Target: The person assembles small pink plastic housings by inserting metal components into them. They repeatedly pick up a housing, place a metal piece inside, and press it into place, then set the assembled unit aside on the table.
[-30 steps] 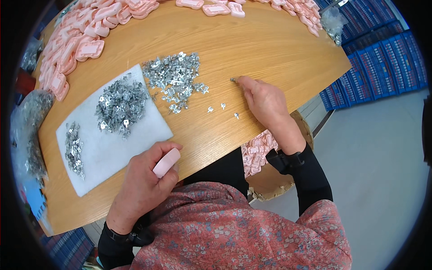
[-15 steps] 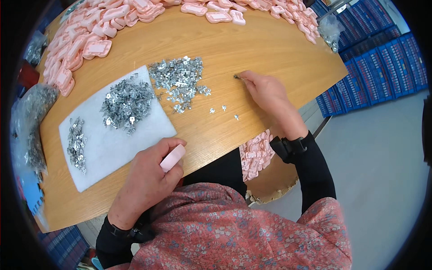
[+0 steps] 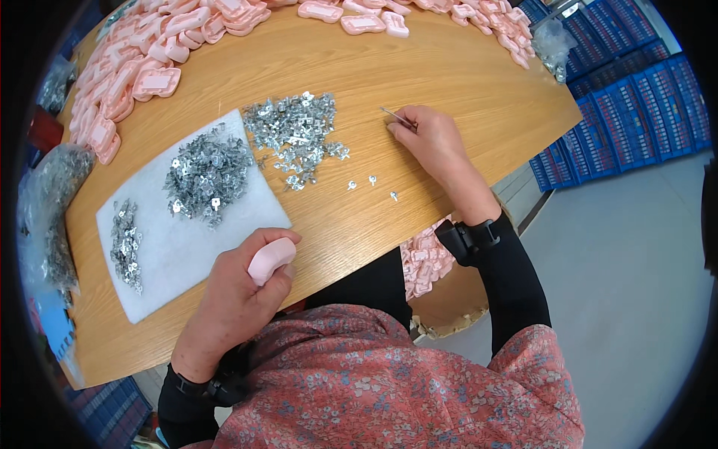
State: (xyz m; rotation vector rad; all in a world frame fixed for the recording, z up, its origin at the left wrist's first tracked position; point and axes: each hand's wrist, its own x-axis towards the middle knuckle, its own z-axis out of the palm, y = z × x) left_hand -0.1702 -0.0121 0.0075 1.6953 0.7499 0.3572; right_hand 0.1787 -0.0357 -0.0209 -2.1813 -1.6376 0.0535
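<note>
My left hand [image 3: 238, 293] is closed round a pink plastic casing [image 3: 271, 260], held near the table's front edge beside a white foam sheet [image 3: 166, 280]. My right hand [image 3: 434, 142] pinches a thin, pointed metal tool [image 3: 392, 115] over the table; most of the tool is hidden by the fingers, so its exact kind does not show. Between the hands lie several loose small metal clips [image 3: 372, 179]. A heap of the same silvery clips [image 3: 295, 131] rests on the wood, and another clip pile [image 3: 209, 176] sits on the foam, with a narrow row of clips [image 3: 126, 243] at its left.
Many pink casings [image 3: 153, 81] are heaped along the far and left edges of the wooden table [image 3: 456, 82]. Plastic bags [image 3: 56, 202] of metal parts stand at the left. Blue crates [image 3: 636, 120] are stacked at the right. Below the table is a box [image 3: 449, 299] holding pink casings.
My right hand has drawn slightly left and up, and the thin metal tool now shows more clearly. My left hand has shifted a little left, turning the casing so its rounded side faces up.
</note>
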